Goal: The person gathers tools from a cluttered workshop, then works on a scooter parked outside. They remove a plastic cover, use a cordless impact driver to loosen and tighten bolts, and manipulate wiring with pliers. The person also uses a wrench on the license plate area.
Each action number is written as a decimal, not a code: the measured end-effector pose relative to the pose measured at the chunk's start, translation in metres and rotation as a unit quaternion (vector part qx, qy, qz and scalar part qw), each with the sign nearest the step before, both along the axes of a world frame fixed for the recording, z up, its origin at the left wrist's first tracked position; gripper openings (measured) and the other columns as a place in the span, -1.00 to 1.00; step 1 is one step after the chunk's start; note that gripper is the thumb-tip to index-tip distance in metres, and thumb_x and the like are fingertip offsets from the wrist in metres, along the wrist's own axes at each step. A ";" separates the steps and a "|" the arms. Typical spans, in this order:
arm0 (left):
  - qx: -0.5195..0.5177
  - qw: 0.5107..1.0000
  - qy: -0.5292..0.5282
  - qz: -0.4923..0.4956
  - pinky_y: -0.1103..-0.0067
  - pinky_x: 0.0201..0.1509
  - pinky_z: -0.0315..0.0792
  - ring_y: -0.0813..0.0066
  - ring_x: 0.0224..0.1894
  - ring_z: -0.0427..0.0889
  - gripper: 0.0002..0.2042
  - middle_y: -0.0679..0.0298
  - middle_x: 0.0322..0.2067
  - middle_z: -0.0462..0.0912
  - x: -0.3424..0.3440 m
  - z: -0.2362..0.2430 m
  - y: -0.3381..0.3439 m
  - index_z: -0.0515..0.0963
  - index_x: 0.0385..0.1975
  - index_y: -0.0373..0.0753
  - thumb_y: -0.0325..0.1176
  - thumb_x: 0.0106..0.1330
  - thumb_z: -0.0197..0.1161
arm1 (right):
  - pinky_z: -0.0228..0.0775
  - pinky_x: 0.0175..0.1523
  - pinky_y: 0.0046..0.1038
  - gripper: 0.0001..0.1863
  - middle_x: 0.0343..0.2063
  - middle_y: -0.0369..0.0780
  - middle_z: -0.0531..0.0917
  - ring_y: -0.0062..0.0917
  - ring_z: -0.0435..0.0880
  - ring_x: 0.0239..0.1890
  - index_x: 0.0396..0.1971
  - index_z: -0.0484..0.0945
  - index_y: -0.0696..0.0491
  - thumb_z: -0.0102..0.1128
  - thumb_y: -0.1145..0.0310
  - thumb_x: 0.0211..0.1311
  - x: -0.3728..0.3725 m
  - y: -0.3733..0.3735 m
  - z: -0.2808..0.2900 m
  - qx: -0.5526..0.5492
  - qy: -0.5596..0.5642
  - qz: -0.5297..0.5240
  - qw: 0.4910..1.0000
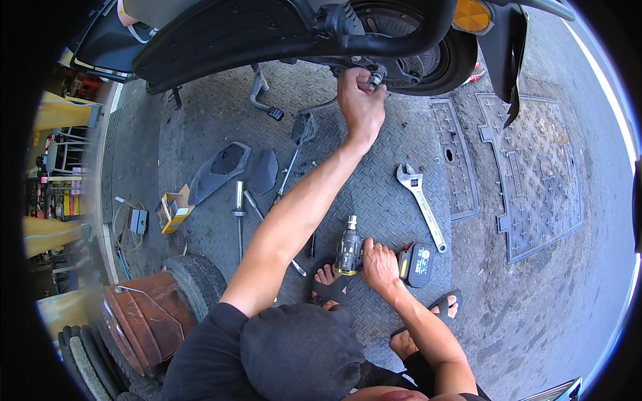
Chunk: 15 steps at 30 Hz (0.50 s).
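My left hand (361, 110) reaches up to the wheel hub area under the black scooter (254, 40), its fingers closed on a silver metal fitting (375, 80) beside the rear wheel (455, 67). Low in the view, my right hand (380, 267) is wrapped round the grip of a black-and-yellow impact driver (349, 250), which has a silver socket on its nose and a battery (416, 266) at its base. A large adjustable wrench (421, 207) lies to the right of the driver on the checkered metal plate (361, 180). Whether the driver touches the plate, I cannot tell.
Loose grey plastic panels (227, 167), long tools (239, 207) and a small yellow box (174, 210) lie left of my arm. A rusty bucket (144, 321) is at lower left, shelving (63, 167) beyond it. Two manhole covers (535, 174) lie right. My sandalled feet (447, 304) are below.
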<state>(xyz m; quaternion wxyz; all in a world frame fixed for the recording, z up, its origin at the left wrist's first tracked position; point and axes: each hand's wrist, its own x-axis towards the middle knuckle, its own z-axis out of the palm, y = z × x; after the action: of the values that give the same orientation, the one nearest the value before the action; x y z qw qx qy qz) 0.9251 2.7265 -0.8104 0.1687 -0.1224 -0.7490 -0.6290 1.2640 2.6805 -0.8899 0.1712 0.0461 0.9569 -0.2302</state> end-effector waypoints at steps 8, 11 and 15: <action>0.366 0.788 -0.463 -0.175 0.37 -0.09 0.68 0.17 -0.21 0.73 -0.42 0.05 -0.24 0.61 0.005 -0.001 -0.005 0.48 -0.14 -0.42 0.13 0.70 -0.09 | 0.64 -0.07 -0.16 -0.50 -0.31 0.00 0.69 -0.11 0.79 -0.19 -0.04 0.43 0.20 0.43 0.43 0.03 -0.001 0.000 0.001 0.009 0.004 0.002 1.000; 0.353 0.806 -0.415 -0.232 0.37 -0.11 0.68 0.19 -0.25 0.73 -0.42 0.05 -0.24 0.62 -0.004 -0.003 -0.007 0.48 -0.14 -0.43 0.13 0.69 -0.06 | 0.65 -0.08 -0.17 -0.52 -0.31 -0.01 0.69 -0.12 0.79 -0.19 -0.04 0.42 0.20 0.42 0.43 0.06 -0.001 0.001 0.001 0.008 -0.006 0.002 1.000; 0.122 0.960 -0.233 -0.098 0.51 -0.19 0.63 0.44 -0.27 0.65 -0.79 0.19 -0.24 0.60 -0.008 -0.005 -0.008 0.46 -0.07 -0.36 -0.48 0.46 0.35 | 0.65 -0.11 -0.16 -0.57 -0.32 -0.03 0.71 -0.13 0.80 -0.22 -0.03 0.43 0.19 0.37 0.42 0.13 -0.001 -0.003 -0.001 0.021 -0.020 -0.011 1.000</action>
<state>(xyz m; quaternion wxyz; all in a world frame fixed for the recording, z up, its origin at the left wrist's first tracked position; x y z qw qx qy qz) 0.9170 2.7190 -0.8159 -0.0589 -0.0235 -0.6697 -0.7399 1.2633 2.6780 -0.8905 0.1867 0.0652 0.9572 -0.2112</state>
